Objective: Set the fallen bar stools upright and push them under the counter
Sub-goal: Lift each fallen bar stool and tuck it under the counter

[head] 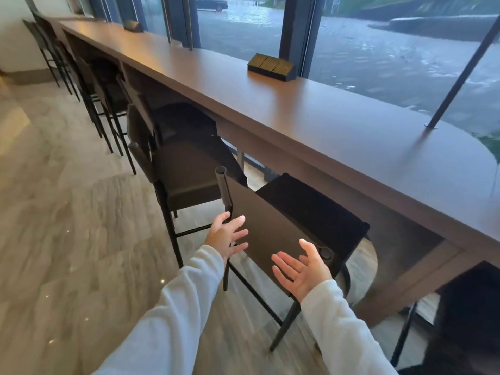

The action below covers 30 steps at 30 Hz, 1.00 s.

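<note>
Bar stool [265, 228], lower centre: upright, beside tabletop [324, 125]. Left hand [227, 236], right hand [300, 269]: both released, fingers spread, at its backrest.

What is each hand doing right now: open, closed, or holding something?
Left hand: open, fingers spread at the nearest stool's backrest, gripping nothing.
Right hand: open, palm showing, beside that backrest, holding nothing.

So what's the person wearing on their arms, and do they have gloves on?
Long, plain white sleeves cover both arms to the wrists: the left sleeve and the right sleeve look loose and soft. The left hand and the right hand are bare: no gloves, rings or watch show.
</note>
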Available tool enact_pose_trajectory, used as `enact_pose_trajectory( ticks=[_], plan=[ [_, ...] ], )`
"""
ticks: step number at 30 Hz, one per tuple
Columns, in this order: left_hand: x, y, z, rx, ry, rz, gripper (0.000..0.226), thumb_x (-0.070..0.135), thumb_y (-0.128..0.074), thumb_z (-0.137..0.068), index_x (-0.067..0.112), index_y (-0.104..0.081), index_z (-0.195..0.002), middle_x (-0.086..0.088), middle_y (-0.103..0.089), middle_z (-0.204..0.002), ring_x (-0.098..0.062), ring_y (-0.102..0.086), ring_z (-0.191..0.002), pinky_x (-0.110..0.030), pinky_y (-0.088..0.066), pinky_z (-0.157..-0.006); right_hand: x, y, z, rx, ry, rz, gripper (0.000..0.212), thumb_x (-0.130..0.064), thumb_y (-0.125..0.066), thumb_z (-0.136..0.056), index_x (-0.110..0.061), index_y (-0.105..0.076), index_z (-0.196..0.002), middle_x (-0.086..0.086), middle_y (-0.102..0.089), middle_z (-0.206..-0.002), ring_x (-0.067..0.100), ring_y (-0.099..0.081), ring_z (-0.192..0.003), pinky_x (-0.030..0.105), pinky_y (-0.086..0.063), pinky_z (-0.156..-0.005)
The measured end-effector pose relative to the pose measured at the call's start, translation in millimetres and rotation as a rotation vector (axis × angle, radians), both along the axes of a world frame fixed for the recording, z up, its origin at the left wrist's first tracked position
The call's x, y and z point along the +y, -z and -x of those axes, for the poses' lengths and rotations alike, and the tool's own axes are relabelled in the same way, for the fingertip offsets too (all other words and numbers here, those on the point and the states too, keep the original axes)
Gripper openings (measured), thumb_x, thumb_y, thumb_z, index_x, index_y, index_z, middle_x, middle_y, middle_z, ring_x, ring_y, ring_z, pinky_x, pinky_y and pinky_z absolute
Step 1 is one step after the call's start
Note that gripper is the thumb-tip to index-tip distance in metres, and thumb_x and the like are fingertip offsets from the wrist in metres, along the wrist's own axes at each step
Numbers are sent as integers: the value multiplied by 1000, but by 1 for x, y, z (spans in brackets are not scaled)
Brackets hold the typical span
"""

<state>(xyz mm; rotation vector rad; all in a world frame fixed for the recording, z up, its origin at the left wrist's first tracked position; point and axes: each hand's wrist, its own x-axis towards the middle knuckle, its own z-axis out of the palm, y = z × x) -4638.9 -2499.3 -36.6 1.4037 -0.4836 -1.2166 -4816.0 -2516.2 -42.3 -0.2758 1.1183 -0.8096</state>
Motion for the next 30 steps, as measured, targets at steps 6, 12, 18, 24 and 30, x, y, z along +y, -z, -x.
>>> enact_pose_trajectory(
  ticks=[6,12,18,24,30],
  plan=[
    [-77,6,-37,101,203,-214,59,33,-60,-89,21,-33,-140,-8,-48,-130,-28,-59,-105,-43,-58,-78,-29,0,-40,-135,305,-175,54,-38,-70,-80,-24,-37,-121,21,-50,-130,40,-65,-96,49,-58,-70],
    [-135,4,-64,30,383,-473,58,44,-63,-84,20,-40,-132,-11,-48,-126,-33,-57,-104,-45,-58,-75,-52,9,-60,-214,662,-220,53,-34,-72,-79,-16,-44,-121,22,-48,-124,47,-55,-107,60,-54,-73],
    [-171,14,-82,-24,328,-594,74,50,-64,-81,20,-32,-140,-14,-44,-134,-37,-51,-113,-46,-59,-72,-73,16,-68,-135,857,-221,36,-22,-66,-86,-16,-45,-115,18,-46,-113,48,-50,-108,63,-52,-72],
    [-192,24,-81,266,179,-529,59,16,-60,-88,18,-32,-140,-17,-41,-137,-43,-47,-119,-56,-54,-81,-91,13,-62,-59,960,-225,33,0,-48,-89,-14,-41,-118,20,-38,-122,49,-38,-122,65,-48,-84],
    [-190,35,-80,328,209,-410,59,-2,-51,-87,11,-29,-141,-21,-46,-129,-44,-55,-107,-53,-56,-75,-90,10,-55,6,927,-240,36,4,-46,-87,-11,-43,-119,20,-42,-120,48,-44,-114,64,-47,-86]
  ],
)
